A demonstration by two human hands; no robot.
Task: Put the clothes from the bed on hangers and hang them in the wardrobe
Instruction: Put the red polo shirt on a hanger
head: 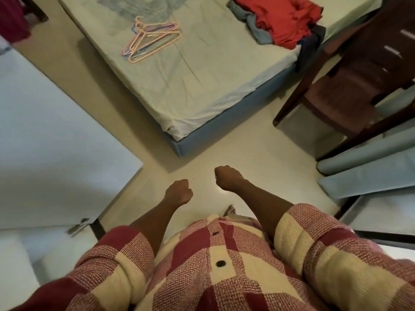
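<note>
- Head view: the person stands on the pale floor short of the bed's corner, both arms held out low in front. The left hand [179,191] and the right hand [227,177] are each curled into a fist; neither grip holds anything.
- The crumpled pile of red, grey-blue and dark clothes [285,21] lies at the far right part of the bed with the pale green sheet [202,81], one dark piece hanging over the edge.
- The bundle of thin pink, purple and blue wire hangers [151,39] lies on the sheet, well apart from the clothes.
- As I judge it, the task is barely begun: no garment here is on a hanger, both hands are well short of the bed.
- Around: a dark wooden chair [341,95] stands just beside the bed near the clothes and could crowd the reach. A pale door with a metal handle [56,131] is at the left; pale blue panels [370,167] at the right may be the wardrobe, though I cannot tell.
</note>
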